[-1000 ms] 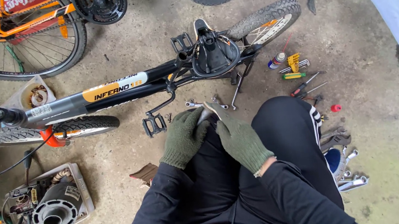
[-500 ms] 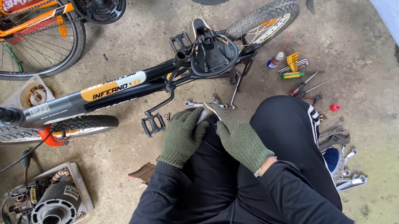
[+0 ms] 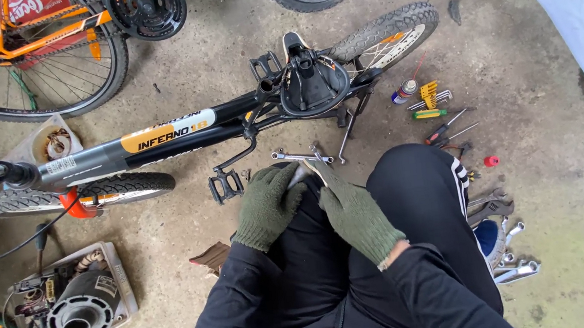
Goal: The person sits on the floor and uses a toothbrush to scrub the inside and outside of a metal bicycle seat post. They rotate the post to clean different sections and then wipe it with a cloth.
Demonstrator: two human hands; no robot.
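**A:** so what's going on with the hands here? hard to make out.

**B:** both in green knit gloves, held close together over the person's lap. The left hand [image 3: 267, 205] is curled shut around a small pale thing [image 3: 299, 176], could be a rag or a metal part, too hidden to say. The right hand [image 3: 357, 211] has its fingers closed on a thin metal tool [image 3: 316, 168] that pokes out toward the bike. Tool tip sits right between the two gloves, just above the knees.

**A:** and the bike?

**B:** small black bike [image 3: 157, 139] lying on its side on the concrete floor [image 3: 532, 85], saddle [image 3: 312, 85] right in front of the hands, pedal [image 3: 225, 186] just left of the left glove. A flat wrench [image 3: 298, 157] lies on the floor between the saddle and the hands, near but not touching them as far as I can see.

**A:** other stuff around?

**B:** loads. To the right of the saddle a spray can [image 3: 405, 91], a yellow set of hex keys [image 3: 430, 93] and a couple of screwdrivers [image 3: 445, 124]. A small red cap [image 3: 491, 161] further right. A pile of spanners [image 3: 505, 235] by the right knee. Lower left a tray with an old motor [image 3: 78, 313]. Top left an orange bike [image 3: 36, 39] standing.
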